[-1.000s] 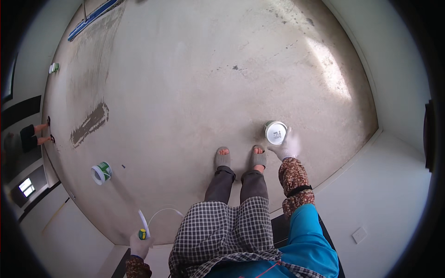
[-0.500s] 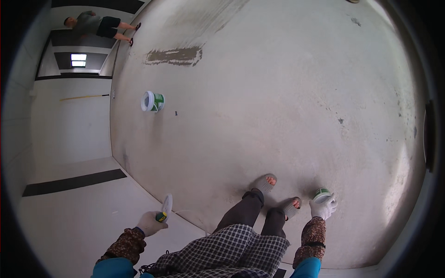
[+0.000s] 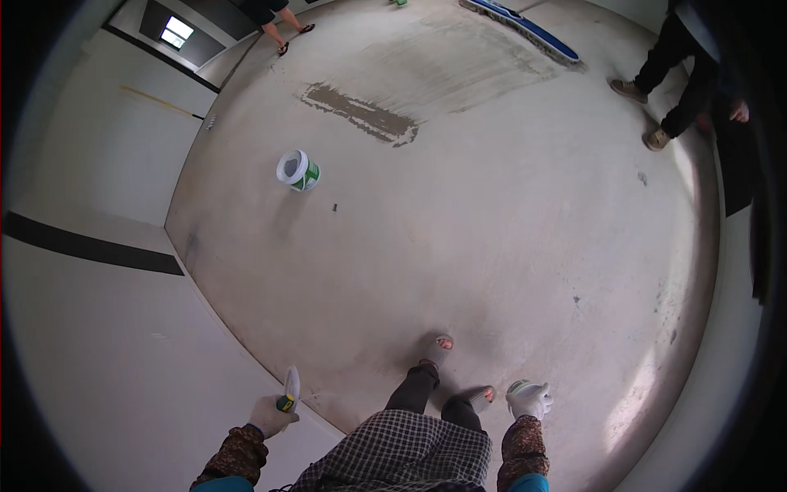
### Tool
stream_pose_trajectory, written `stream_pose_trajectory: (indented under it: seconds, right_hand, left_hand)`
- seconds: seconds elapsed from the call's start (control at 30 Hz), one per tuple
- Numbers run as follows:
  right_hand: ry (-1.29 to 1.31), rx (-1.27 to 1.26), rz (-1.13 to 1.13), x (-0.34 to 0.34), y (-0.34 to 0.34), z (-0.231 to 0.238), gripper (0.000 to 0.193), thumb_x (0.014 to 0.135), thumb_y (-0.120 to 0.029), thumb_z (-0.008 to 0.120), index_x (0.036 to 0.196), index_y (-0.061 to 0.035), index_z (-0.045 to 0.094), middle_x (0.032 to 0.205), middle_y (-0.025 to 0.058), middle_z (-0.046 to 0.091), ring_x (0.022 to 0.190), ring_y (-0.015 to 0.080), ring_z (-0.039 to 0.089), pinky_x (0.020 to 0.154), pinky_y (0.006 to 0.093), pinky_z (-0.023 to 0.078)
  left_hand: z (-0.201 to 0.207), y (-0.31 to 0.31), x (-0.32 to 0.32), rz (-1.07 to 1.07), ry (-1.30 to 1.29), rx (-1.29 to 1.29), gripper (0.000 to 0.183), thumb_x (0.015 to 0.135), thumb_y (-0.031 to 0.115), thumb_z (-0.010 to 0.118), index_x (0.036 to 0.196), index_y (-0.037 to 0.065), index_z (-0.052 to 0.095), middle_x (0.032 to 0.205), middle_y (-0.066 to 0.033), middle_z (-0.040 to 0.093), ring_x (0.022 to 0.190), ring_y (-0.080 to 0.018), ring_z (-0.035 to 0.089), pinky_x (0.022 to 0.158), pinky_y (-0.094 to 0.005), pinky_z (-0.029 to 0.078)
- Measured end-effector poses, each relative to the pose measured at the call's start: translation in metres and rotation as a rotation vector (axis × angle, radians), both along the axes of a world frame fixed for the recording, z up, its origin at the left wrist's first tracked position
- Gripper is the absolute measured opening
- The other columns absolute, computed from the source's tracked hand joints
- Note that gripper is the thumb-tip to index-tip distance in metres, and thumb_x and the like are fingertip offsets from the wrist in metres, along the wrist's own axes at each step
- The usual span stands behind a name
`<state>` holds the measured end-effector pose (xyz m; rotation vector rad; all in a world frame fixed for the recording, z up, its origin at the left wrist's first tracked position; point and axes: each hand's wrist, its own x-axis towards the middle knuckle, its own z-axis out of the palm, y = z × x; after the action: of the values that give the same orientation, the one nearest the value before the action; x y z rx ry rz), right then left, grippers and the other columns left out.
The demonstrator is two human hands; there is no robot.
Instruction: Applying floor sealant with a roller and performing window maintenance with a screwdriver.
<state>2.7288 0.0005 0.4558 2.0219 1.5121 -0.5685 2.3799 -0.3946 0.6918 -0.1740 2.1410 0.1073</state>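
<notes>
My left hand (image 3: 270, 416), in a white glove, is closed around a small green-and-yellow thing (image 3: 285, 403), perhaps a handle. A white, thin disc-like piece (image 3: 293, 382), much like a lid seen nearly edge-on, rises beside it; I cannot tell whether the two are joined. On the other side, my gloved right hand (image 3: 533, 402) grips a small white-and-green tub (image 3: 518, 388) by its rim, next to my right foot. Fingers hide part of the tub, and its contents are unclear.
A larger white-and-green bucket (image 3: 298, 170) stands on the floor ahead. Beyond it lies a wet grey patch (image 3: 361, 112). A wide blue dust mop (image 3: 529, 33) rests farther off. One person stands at far left, another person (image 3: 676, 74) at right. A white wall (image 3: 90, 344) runs along my left.
My view has turned left to right, bringing the mop and the right-hand person into sight. Both hands keep hold of their things; the tub now shows lower and more to the left.
</notes>
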Motion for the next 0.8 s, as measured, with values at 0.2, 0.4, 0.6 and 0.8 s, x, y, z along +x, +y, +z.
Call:
stream_pose_trajectory:
  seconds: [0.2, 0.4, 0.6, 0.8]
  right_hand:
    - [-0.08, -0.18, 0.129, -0.027, 0.034, 0.043, 0.122, 0.058, -0.04, 0.084, 0.151, -0.0074, 0.012, 0.142, 0.0275, 0.029, 0.133, 0.0422, 0.034, 0.111, 0.0475, 0.036]
    - [-0.08, -0.152, 0.328, -0.054, 0.101, 0.061, 0.132, 0.055, -0.045, 0.088, 0.154, -0.0129, 0.007, 0.147, 0.024, 0.024, 0.138, 0.0403, 0.029, 0.111, 0.0473, 0.036]
    - [-0.09, -0.142, 0.607, -0.131, 0.114, 0.098, 0.119, 0.057, -0.049, 0.086, 0.149, -0.0124, 0.02, 0.143, 0.0216, 0.032, 0.136, 0.0417, 0.032, 0.107, 0.048, 0.041]
    - [-0.004, -0.156, 0.79, -0.223, 0.1, 0.079, 0.116, 0.059, -0.053, 0.083, 0.147, -0.0127, 0.022, 0.139, 0.0242, 0.034, 0.13, 0.0452, 0.038, 0.103, 0.0507, 0.044]
  left_hand:
    - [-0.062, -0.051, 0.058, 0.201, 0.123, 0.107, 0.039, 0.064, 0.017, 0.082, 0.094, -0.004, 0.069, 0.084, -0.0125, 0.07, 0.073, -0.0216, 0.066, 0.07, -0.035, 0.054]
    - [-0.138, -0.062, 0.107, 0.56, 0.292, 0.279, 0.032, 0.062, 0.014, 0.082, 0.084, -0.004, 0.067, 0.075, -0.0094, 0.067, 0.066, -0.0196, 0.063, 0.064, -0.035, 0.053]
    - [-0.171, -0.08, 0.112, 0.777, 0.311, 0.303, 0.025, 0.061, 0.006, 0.082, 0.075, 0.0, 0.062, 0.069, -0.0044, 0.062, 0.058, -0.0165, 0.057, 0.055, -0.0342, 0.049]
    - [-0.217, -0.139, 0.118, 0.965, 0.318, 0.455, 0.026, 0.073, 0.001, 0.076, 0.091, 0.007, 0.058, 0.09, -0.0015, 0.057, 0.083, -0.0148, 0.053, 0.078, -0.0342, 0.049]
